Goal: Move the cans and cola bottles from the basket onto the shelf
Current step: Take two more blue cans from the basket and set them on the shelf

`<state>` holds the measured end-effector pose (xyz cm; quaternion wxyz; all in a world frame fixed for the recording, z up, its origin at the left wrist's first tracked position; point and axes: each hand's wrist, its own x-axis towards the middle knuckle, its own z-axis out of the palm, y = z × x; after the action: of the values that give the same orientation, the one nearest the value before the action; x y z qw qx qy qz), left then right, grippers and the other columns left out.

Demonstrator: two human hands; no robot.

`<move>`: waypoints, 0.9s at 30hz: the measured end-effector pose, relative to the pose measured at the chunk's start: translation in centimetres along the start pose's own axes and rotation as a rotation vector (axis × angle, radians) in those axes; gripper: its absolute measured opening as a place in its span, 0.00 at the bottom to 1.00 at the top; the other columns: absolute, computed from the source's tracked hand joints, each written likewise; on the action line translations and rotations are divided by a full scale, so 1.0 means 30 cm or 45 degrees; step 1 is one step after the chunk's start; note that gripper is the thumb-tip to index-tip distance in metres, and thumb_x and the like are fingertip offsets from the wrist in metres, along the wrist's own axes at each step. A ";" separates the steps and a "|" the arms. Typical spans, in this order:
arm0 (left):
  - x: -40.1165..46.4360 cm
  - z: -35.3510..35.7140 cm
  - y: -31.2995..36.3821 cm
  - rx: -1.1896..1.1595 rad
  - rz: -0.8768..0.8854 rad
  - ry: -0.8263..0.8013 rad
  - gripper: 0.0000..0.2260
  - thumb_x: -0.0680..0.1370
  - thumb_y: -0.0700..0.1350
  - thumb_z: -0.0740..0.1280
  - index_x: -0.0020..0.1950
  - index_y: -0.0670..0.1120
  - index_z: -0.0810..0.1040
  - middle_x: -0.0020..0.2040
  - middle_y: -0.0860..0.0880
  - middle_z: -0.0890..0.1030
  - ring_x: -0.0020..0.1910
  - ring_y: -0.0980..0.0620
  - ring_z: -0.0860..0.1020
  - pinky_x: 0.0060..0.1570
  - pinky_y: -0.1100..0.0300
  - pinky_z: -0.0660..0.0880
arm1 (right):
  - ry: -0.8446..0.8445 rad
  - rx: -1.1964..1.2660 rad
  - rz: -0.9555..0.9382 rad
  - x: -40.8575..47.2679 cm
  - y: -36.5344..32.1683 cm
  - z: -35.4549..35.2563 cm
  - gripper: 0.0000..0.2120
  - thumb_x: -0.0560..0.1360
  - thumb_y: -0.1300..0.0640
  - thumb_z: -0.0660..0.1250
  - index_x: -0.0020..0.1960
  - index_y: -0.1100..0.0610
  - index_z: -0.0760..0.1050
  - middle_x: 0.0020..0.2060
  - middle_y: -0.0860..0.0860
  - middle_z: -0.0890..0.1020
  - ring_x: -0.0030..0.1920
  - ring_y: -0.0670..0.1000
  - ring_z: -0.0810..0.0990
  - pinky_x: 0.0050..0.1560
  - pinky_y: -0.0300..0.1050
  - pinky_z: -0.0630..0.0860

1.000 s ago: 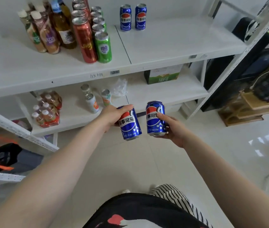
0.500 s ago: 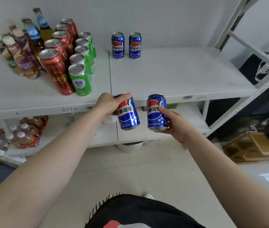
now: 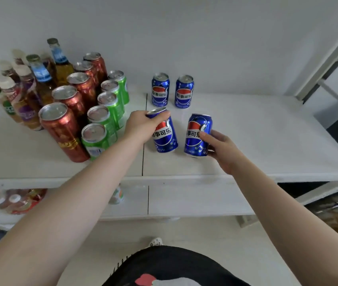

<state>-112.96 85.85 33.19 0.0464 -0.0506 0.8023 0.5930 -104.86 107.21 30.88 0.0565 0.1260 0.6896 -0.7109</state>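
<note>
**Two blue cans at the shelf, one in each hand**

While both arms reach in over the white shelf [image 3: 246, 129], each hand has a blue cola can. Left hand [image 3: 141, 127] grips the left blue can [image 3: 165, 135] from above, fingers curled over its top rim and upper side; can leans, top toward the left. Right hand [image 3: 221, 147] holds the right blue can [image 3: 198, 136] from its right side, thumb across the label, fingers wrapped behind; can close to upright, slight tilt. The two held cans are just beside each other, not touching. Both bases sit low over the shelf surface, right of the panel seam; can't tell if either base is actually touching down.

Behind them, at the wall: two more blue cans [image 3: 172, 91] standing upright side by side, apart from the held pair.

Left of the seam: a row of green cans [image 3: 106, 118], then a row of taller red cans [image 3: 67, 120] next to it, both running front to back. Bottles [image 3: 29, 87] with white and metal caps are grouped further left and back. Left hand's wrist is just beside the front green cans.

Lower shelf [image 3: 195, 201] is partly visible below, with a shrink-wrapped pack of small bottles [image 3: 17, 201] at left. Basket not in view.
</note>
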 end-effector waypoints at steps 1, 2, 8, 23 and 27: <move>0.044 0.006 0.003 0.005 0.009 0.004 0.13 0.67 0.58 0.74 0.40 0.49 0.82 0.39 0.51 0.84 0.37 0.54 0.80 0.36 0.61 0.72 | 0.013 -0.007 -0.015 0.043 -0.009 0.003 0.13 0.75 0.53 0.70 0.58 0.55 0.78 0.52 0.55 0.84 0.50 0.53 0.83 0.53 0.45 0.79; 0.083 0.013 0.004 0.008 0.020 0.008 0.13 0.67 0.58 0.75 0.41 0.50 0.82 0.40 0.51 0.84 0.39 0.54 0.81 0.36 0.61 0.73 | 0.023 -0.020 -0.032 0.081 -0.017 0.005 0.14 0.75 0.54 0.70 0.58 0.56 0.78 0.53 0.55 0.84 0.50 0.53 0.83 0.51 0.44 0.80; 0.209 0.066 -0.007 0.066 0.117 0.065 0.19 0.65 0.59 0.76 0.49 0.51 0.81 0.46 0.53 0.84 0.47 0.53 0.82 0.46 0.55 0.80 | -0.021 -0.140 -0.190 0.262 -0.020 -0.010 0.25 0.69 0.56 0.75 0.64 0.56 0.75 0.58 0.57 0.82 0.57 0.55 0.81 0.55 0.48 0.79; 0.207 0.126 -0.088 -0.111 0.322 0.002 0.24 0.66 0.49 0.78 0.58 0.55 0.72 0.56 0.55 0.80 0.56 0.55 0.79 0.59 0.55 0.75 | -0.166 -0.315 -0.228 0.330 0.012 -0.046 0.32 0.69 0.65 0.74 0.70 0.54 0.68 0.62 0.50 0.79 0.62 0.50 0.77 0.63 0.47 0.74; 0.205 0.123 -0.170 -0.119 0.299 -0.056 0.33 0.61 0.44 0.79 0.62 0.52 0.70 0.59 0.51 0.80 0.57 0.54 0.79 0.60 0.52 0.76 | 0.131 -0.401 -0.260 0.319 0.028 0.031 0.37 0.65 0.59 0.79 0.68 0.56 0.64 0.58 0.48 0.76 0.57 0.47 0.77 0.51 0.36 0.76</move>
<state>-118.30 87.73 26.46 -0.0082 0.0546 0.7730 0.6320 -113.94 107.13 27.62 -0.0321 0.0809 0.8035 -0.5889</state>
